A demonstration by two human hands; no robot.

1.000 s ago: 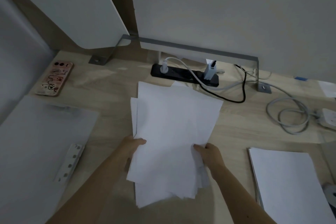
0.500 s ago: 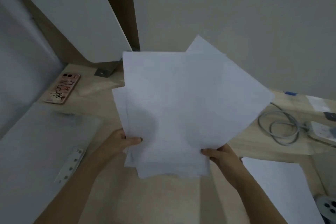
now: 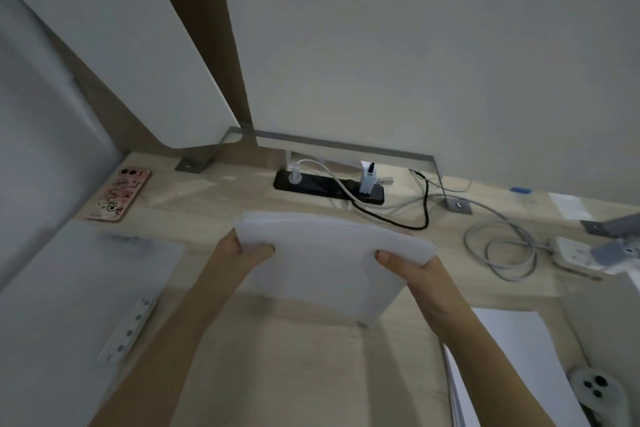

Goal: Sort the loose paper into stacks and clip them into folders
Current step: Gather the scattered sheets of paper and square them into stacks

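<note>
A bundle of white loose paper stands on its lower edge on the wooden desk, tilted away from me. My left hand grips its upper left corner and my right hand grips its upper right corner, thumbs on the near face. An open translucent folder with a white clip strip lies at the left. A second stack of white paper lies flat at the lower right.
A pink phone lies at the back left. A black power strip with plugs and cables sits at the back, beside a coiled grey cable and a white adapter. A grey controller rests at the lower right corner.
The fanned sheets, lifted off the desk half a second ago, are now gathered into one squared bundle set on edge on the desk. Both hands have shifted to its upper corners.
</note>
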